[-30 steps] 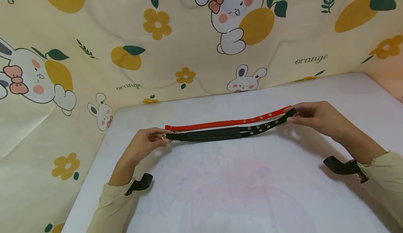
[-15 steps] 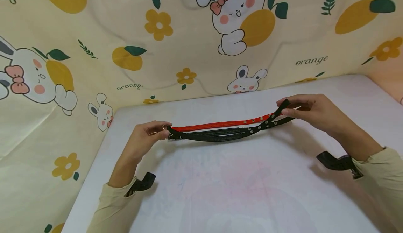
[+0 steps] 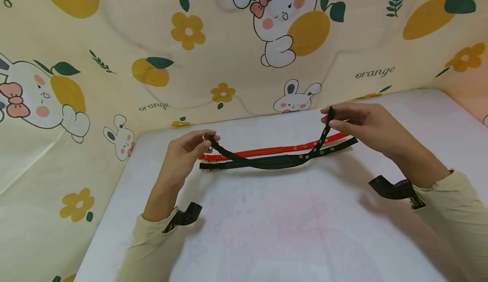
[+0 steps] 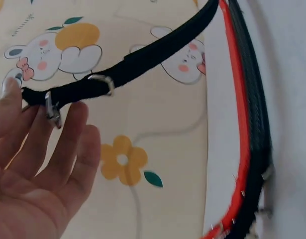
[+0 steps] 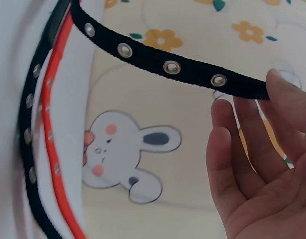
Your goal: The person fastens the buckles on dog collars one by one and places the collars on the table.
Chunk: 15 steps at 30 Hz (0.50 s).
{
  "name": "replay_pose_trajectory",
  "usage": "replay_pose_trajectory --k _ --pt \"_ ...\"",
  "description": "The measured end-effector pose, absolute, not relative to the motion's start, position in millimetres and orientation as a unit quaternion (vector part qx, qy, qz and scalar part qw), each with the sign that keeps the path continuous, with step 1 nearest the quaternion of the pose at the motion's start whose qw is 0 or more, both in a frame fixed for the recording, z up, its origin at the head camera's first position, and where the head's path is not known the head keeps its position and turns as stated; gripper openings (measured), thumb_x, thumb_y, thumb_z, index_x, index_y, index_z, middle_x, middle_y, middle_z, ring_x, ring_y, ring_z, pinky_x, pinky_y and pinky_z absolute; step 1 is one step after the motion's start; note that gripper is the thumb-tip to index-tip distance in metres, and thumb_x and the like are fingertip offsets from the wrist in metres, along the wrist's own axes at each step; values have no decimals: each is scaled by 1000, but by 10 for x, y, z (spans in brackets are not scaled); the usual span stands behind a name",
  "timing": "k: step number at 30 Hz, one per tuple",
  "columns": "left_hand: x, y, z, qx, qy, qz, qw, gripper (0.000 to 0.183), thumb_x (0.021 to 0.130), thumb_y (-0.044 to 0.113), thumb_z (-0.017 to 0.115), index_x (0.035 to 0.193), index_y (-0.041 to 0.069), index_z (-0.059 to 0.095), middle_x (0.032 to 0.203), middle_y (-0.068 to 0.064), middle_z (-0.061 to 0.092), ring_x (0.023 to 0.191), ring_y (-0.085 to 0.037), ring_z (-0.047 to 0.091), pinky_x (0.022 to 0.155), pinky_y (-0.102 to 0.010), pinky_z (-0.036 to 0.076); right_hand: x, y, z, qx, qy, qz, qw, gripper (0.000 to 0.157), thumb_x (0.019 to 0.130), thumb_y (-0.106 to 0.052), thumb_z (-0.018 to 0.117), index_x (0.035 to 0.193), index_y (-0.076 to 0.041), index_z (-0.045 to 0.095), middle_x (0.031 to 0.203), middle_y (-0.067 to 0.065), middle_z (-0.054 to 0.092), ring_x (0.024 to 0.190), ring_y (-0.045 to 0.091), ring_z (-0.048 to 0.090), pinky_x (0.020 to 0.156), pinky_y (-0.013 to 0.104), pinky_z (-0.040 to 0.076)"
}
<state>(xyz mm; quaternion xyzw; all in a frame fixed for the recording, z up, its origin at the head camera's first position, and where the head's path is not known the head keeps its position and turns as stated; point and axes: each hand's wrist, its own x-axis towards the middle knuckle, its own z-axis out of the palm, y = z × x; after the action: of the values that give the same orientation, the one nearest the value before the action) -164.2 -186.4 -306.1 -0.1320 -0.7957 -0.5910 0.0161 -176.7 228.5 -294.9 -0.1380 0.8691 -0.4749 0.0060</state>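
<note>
My left hand [image 3: 182, 157] pinches the ring end of a black collar [image 4: 155, 52] between thumb and fingers; its silver buckle hangs just past the fingertips. My right hand [image 3: 375, 127] pinches the other end, and the row of metal eyelets shows in the right wrist view. Both ends are raised while the middle sags low over a second black collar [image 3: 338, 147]. Just behind that lies a red collar [image 3: 263, 150], also with eyelets, stretched left to right on the table. Whether the sagging middle touches the second black collar, I cannot tell.
The white tabletop [image 3: 274, 231] spreads in front of the collars. Behind and to the left, a cream cloth [image 3: 228, 62] printed with rabbits and oranges stands up from the table's edge. Black straps [image 3: 187, 215] are on both wrists.
Both hands have lifted the ends of one black collar upward and drawn closer together, so it sags. The second black collar now shows separately on the table. The red collar stays put.
</note>
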Motion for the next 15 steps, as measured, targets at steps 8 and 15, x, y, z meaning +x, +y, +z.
replay_pose_trajectory --k 8,15 --pt "-1629 -1642 -3062 -144 -731 -664 62 35 95 10 62 125 -9 62 89 9 73 93 -12 70 94 -27 55 -1744 2110 -2850 -157 861 -484 11 38 97 -24 66 134 -14 63 111 -15 74 105 -4 67 87 8 49" --pt "-1636 -1528 -3088 -130 -725 -672 72 35 92 6 66 125 -5 65 86 10 74 92 -10 72 98 -29 53 -1733 2020 -2818 -125 879 -459 4 41 93 -35 70 130 -19 65 110 -14 74 103 -5 63 81 11 51"
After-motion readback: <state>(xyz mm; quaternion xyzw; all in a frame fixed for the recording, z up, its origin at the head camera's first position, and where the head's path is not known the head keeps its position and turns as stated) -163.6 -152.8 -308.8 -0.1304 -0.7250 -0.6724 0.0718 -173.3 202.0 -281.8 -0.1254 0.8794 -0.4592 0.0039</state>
